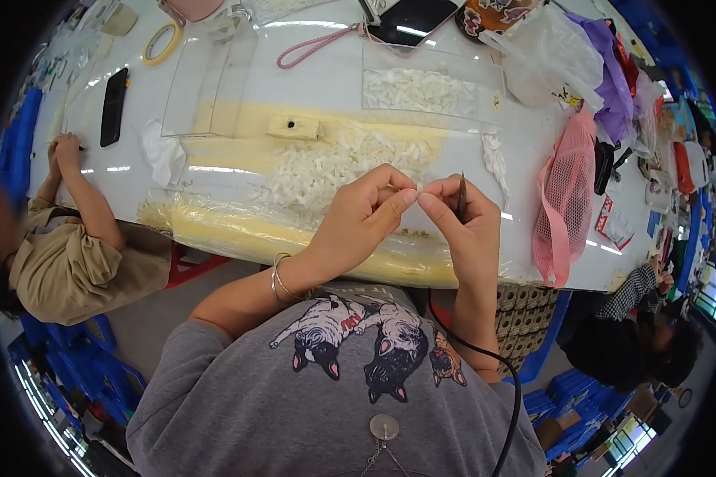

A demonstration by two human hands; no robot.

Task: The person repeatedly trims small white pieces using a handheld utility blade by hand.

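My left hand (363, 213) is closed, its thumb and index finger pinched on a small whitish piece (419, 191), mostly hidden by the fingertips. Thumb and index of my right hand (467, 222) meet it from the other side. A slim dark pointed tool (462, 192), perhaps tweezers, is tucked in the curled fingers of my right hand and points away from me. Just beyond my hands a loose pile of small white strips (318, 171) lies on the table. A yellowish block (294, 128) with a dark hole sits behind the pile.
A clear tray (380, 107) holds more white pieces. Around it are a clear plastic stand (207, 95), crumpled tissue (164, 153), phone (114, 106), tape roll (161, 43), plastic bag (545, 60) and pink mesh bag (566, 195). Another person's hands (65, 151) rest at left.
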